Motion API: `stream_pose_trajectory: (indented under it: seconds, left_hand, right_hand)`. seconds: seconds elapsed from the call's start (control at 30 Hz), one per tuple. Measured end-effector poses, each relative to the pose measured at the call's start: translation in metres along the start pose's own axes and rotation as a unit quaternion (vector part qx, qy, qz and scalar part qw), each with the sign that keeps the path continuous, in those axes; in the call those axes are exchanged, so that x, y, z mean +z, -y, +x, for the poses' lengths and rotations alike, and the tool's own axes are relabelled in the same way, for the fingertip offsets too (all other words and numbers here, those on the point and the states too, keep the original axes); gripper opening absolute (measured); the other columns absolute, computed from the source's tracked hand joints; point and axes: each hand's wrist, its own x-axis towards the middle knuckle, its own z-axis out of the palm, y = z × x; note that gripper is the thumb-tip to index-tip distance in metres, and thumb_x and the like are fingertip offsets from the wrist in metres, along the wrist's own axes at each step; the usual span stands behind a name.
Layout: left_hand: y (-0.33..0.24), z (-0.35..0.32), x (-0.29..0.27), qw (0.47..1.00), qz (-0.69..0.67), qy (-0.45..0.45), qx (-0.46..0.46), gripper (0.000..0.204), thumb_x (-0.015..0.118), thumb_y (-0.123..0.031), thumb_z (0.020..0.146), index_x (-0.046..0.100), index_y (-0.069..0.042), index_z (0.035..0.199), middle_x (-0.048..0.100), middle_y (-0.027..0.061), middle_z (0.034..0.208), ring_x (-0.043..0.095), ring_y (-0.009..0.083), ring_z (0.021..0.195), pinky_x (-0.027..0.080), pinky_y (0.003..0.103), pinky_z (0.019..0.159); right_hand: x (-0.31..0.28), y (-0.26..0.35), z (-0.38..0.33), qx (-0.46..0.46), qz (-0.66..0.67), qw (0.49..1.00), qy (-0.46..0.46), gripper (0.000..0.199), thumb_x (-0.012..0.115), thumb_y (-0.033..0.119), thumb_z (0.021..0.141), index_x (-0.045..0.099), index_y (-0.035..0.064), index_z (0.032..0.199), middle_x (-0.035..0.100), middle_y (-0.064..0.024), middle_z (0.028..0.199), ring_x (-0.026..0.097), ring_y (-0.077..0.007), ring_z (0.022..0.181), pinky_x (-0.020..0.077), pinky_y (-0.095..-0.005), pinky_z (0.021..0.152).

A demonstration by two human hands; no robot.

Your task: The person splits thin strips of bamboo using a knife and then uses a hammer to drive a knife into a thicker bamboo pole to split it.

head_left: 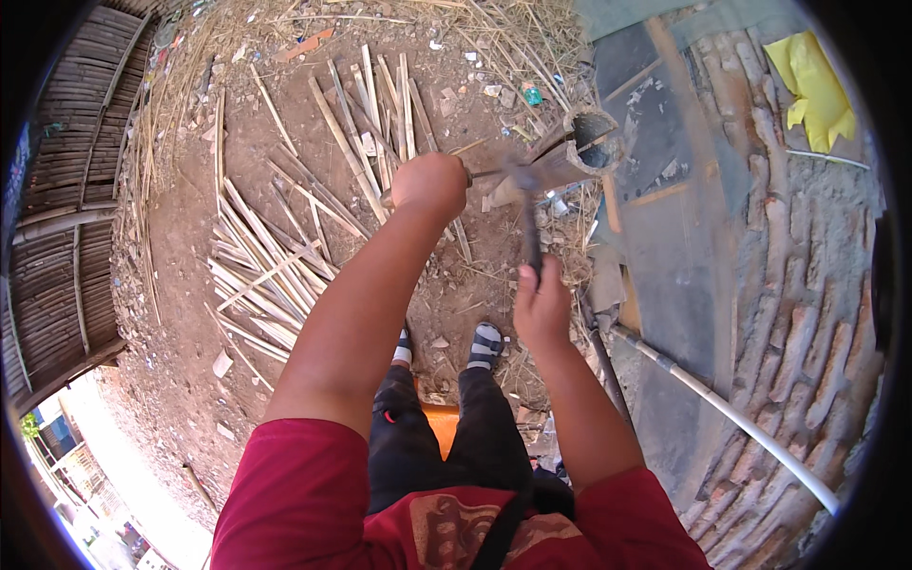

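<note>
My left hand [430, 187] is a closed fist around a thin metal tool [486, 173], whose narrow dark shaft points right. Its far end is hidden by blur, so I cannot tell its exact kind. My right hand [544, 309] grips the dark handle of a hammer [532, 223]. The hammer's head, smeared by motion, is up beside the shaft; whether the two touch I cannot tell. Just beyond them a thick hollow grey-brown tube [594, 142] lies with its round mouth facing right.
Split wooden strips [271, 275] lie in a heap on the dirt at left, with more strips [380, 114] ahead. A dark sheet [679, 285] borders a brick wall [788, 351] at right. A pale pole [731, 413] slants there. At far left stands a slatted panel [81, 161].
</note>
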Motion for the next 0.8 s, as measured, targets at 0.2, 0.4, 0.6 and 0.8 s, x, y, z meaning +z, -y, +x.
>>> stream_pose_trajectory:
  seconds: [0.2,0.4,0.6,0.8]
  left_hand:
    - [0.011,-0.002,0.009,1.0,-0.007,-0.01,-0.007,0.023,0.063,-0.013,0.09,0.077,-0.009,0.108,0.075,0.013,0.111,0.073,0.0317,0.103,0.06,0.042,0.085]
    - [0.009,0.006,0.01,1.0,-0.01,-0.026,0.003,0.023,0.064,-0.015,0.088,0.076,-0.007,0.106,0.075,0.0153,0.105,0.073,0.0338,0.099,0.06,0.044,0.084]
    - [0.035,-0.024,0.024,1.0,-0.018,0.001,-0.008,0.025,0.065,-0.021,0.089,0.075,-0.007,0.107,0.074,0.0161,0.106,0.071,0.0337,0.103,0.058,0.045,0.089]
    - [0.072,-0.087,-0.025,0.996,-0.054,0.001,-0.066,0.041,0.076,-0.048,0.086,0.074,-0.009,0.1,0.074,0.0153,0.093,0.072,0.0345,0.09,0.057,0.045,0.082]
  right_hand:
    - [-0.003,0.005,-0.003,0.039,0.035,0.998,0.03,0.028,0.056,0.03,0.103,0.056,0.004,0.115,0.065,-0.0252,0.08,0.065,-0.0477,0.073,0.049,-0.0524,0.061]
    - [-0.003,-0.004,-0.001,0.073,0.002,0.992,0.101,0.03,0.056,0.031,0.104,0.058,0.0037,0.116,0.065,-0.0233,0.078,0.065,-0.0472,0.073,0.0494,-0.0509,0.06]
    - [-0.091,-0.025,-0.077,0.014,0.04,0.989,0.14,0.032,0.053,0.031,0.104,0.059,0.0004,0.114,0.06,-0.0141,0.069,0.065,-0.0284,0.061,0.0475,-0.0398,0.057]
    - [-0.165,-0.093,-0.174,0.194,-0.011,0.956,0.221,0.031,0.054,0.031,0.105,0.057,0.001,0.11,0.058,-0.0081,0.067,0.059,-0.0189,0.057,0.0449,-0.0354,0.054]
